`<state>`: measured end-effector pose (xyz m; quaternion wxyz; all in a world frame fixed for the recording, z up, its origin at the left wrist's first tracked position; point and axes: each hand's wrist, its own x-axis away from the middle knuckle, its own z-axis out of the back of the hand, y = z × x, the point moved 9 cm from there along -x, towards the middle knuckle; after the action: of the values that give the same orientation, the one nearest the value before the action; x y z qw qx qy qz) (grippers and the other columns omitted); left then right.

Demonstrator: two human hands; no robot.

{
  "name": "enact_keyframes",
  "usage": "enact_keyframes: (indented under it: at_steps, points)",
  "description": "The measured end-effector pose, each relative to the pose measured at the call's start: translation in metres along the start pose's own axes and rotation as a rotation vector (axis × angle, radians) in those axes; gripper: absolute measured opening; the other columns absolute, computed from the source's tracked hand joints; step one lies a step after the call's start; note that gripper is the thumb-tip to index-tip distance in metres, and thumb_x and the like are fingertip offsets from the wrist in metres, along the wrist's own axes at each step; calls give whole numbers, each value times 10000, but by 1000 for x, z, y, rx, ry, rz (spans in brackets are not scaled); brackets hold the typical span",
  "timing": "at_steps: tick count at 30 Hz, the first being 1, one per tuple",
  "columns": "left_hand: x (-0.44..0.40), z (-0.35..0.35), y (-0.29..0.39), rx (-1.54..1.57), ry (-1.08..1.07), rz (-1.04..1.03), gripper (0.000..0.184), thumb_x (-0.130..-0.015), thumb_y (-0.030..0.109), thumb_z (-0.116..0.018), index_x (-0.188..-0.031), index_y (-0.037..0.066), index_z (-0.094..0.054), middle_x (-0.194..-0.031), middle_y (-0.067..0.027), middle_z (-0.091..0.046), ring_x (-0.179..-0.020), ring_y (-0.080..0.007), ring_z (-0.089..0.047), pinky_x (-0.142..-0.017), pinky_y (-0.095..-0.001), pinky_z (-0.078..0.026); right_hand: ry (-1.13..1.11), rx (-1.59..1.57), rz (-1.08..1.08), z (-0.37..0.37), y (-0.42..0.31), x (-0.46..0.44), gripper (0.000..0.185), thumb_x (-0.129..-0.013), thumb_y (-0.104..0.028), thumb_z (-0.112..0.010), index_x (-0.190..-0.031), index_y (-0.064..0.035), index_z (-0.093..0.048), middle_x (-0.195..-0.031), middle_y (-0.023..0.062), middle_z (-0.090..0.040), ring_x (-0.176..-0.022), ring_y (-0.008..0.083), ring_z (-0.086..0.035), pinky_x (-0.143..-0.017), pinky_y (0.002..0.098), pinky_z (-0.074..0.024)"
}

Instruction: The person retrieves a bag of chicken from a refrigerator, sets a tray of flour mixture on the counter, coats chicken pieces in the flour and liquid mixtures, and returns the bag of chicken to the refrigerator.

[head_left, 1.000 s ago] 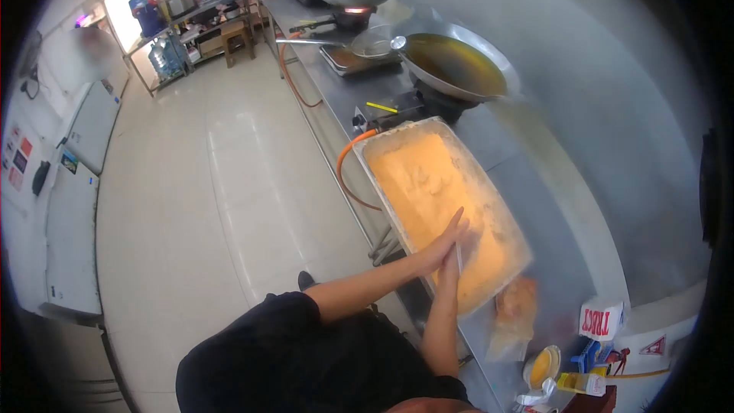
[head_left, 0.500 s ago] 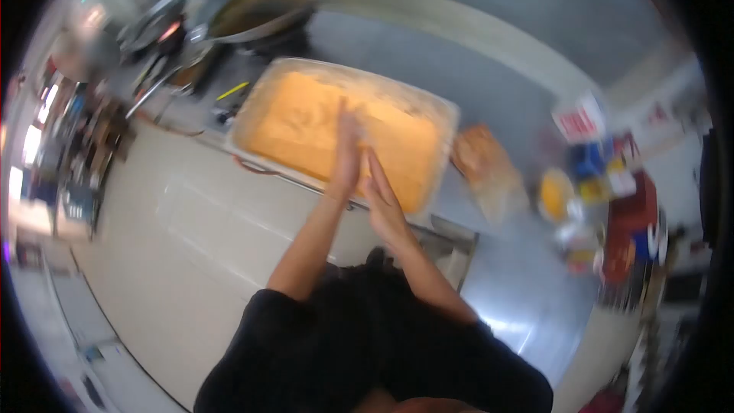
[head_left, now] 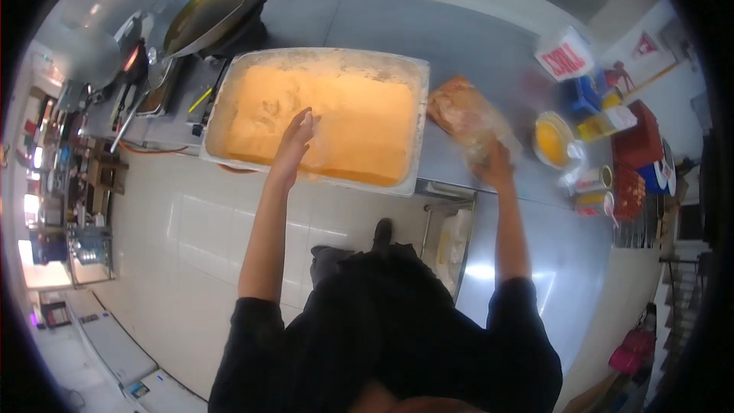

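Note:
A wide, shallow tub point(head_left: 423, 107) on the steel counter holds a bed of orange powder point(head_left: 359, 122), with lumps and dents at its upper left. My left hand point(head_left: 293, 149) is over the near side of the powder, fingers stretched out and holding nothing; a faint pale blur shows beside it. To the right of the tub lies a clear plastic bag point(head_left: 478, 118) with reddish-orange pieces inside, perhaps marinated meat. My right hand point(head_left: 495, 167) grips the near end of this bag, its fingertips partly hidden.
A large wok of dark yellow liquid point(head_left: 210, 15) stands at the back left, near a long-handled utensil point(head_left: 130, 118). On the right are a bowl of yellow contents point(head_left: 552, 141), several cans point(head_left: 595, 180) and a red crate point(head_left: 636, 138). A steel shelf point(head_left: 451, 237) sits under the counter.
My hands were close together, palms facing, over the tub. They have parted: the left moved left and stays above the powder, while the right moved right onto the plastic bag.

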<state>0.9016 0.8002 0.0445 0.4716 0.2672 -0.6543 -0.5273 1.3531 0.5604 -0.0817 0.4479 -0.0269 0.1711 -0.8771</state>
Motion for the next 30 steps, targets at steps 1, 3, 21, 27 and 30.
enact_keyframes:
  at_steps: [1,3,21,27,30]
  points:
    - [-3,7,-5,-13,22,11,730,-1042,590,-430,-1568,89,-366,-1551,-135,-444,-1439,-284,-401,-1161,-485,-306,-29,-16,-31,-15,17,-5,544,-878,-315,-722,-1377,-171,-563,-1444,131,-542,-1372,369,-455,-1055,634,-382]
    - [-3,20,-1,-57,54,1,697,-1038,576,-454,-1539,93,-414,-1505,-139,-498,-1402,-279,-451,-1141,-476,-334,-42,77,-163,-10,28,-13,395,-907,-306,-678,-1269,-151,-643,-1348,127,-627,-1288,371,-535,-1007,602,-431]
    - [241,194,-92,81,404,-219,291,-1040,261,-586,-1237,54,-637,-1034,-78,-694,-973,-161,-653,-885,-305,-509,169,-360,376,317,-256,6,331,-1016,-253,-531,-956,42,-670,-802,43,-655,-789,124,-585,-737,309,-463]
    - [338,175,-155,357,195,-87,369,-1061,333,-545,-1294,54,-610,-1100,-87,-682,-1029,-185,-662,-948,-347,-522,-253,-850,439,339,-421,155,264,-1043,-264,-551,-897,-54,-619,-788,-79,-494,-757,28,-413,-681,225,-358]
    - [380,163,-155,516,52,-131,585,-1043,488,-521,-1439,57,-497,-1284,-139,-628,-1167,-229,-620,-1022,-405,-498,-345,-1010,527,321,-494,230,221,-1027,-226,-561,-933,-41,-637,-826,-59,-545,-776,40,-471,-711,225,-392]
